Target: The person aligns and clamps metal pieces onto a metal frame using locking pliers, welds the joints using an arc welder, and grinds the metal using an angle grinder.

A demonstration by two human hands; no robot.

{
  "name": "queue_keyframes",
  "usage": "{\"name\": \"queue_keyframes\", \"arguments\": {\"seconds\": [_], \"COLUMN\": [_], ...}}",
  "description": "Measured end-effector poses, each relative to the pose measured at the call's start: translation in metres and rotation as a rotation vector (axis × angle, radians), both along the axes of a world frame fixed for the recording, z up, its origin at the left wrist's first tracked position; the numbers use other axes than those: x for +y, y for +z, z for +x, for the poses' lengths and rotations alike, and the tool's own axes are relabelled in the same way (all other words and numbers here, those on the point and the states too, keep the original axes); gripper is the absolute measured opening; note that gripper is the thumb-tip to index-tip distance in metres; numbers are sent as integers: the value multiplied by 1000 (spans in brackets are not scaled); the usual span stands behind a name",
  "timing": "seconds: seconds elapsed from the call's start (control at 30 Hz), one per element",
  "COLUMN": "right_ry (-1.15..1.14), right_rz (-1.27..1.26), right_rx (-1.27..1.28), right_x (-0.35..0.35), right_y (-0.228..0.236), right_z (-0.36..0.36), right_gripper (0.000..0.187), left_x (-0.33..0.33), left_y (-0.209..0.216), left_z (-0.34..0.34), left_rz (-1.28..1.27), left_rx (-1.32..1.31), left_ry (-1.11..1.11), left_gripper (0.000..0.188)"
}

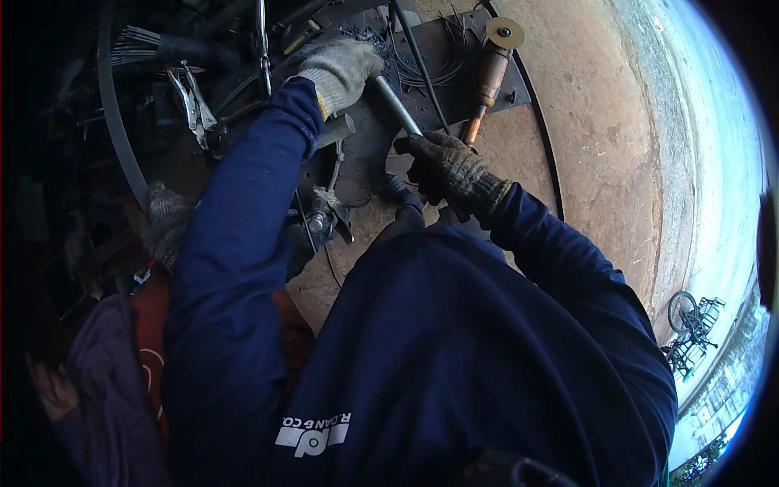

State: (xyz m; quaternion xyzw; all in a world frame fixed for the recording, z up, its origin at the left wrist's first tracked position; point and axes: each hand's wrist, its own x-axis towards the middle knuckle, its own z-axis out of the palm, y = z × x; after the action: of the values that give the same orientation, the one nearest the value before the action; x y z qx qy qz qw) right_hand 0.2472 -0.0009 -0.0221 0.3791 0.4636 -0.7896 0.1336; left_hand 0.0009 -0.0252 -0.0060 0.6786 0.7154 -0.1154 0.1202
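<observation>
My left hand (339,66), in a pale grey knit glove, is closed at the far end of a bare metal tube (398,107) over a dark work table (369,166). Its fingertips are partly hidden, and so is the tube's far end. Around the tube's near end my right hand (456,172), in a darker knit glove, has its fingers wrapped. The tube slants between the two hands. Beneath the left wrist lies a short round metal bar (337,130). Dark metal bits (365,34) are heaped beyond the left hand.
An angle grinder (488,77) with a tan disc lies far right, beside coiled wire (422,73). Locking pliers (192,109), a wire brush (138,46) and a metal clamp (263,49) are at left. Another person's gloved hand (168,217) is beside my left arm. A bicycle (691,329) stands outside.
</observation>
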Motion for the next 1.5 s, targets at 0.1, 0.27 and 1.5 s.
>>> {"name": "queue_keyframes", "arguments": {"seconds": [0.1,0.27,1.5], "right_ry": [-54,-138,-298], "right_rz": [-50,-97,-150], "right_rx": [-17,2,33], "right_x": [-11,-27,-43], "right_y": [-5,-15,-31], "right_z": [-2,-2,-10], "right_gripper": [44,45,40], "left_x": [3,7,14], "left_y": [0,1,4], "left_z": [-3,-4,-4], "left_rz": [-70,-69,-178], "left_rx": [5,-64,-77], "left_ry": [-1,53,48], "left_gripper": [25,21,26]}}
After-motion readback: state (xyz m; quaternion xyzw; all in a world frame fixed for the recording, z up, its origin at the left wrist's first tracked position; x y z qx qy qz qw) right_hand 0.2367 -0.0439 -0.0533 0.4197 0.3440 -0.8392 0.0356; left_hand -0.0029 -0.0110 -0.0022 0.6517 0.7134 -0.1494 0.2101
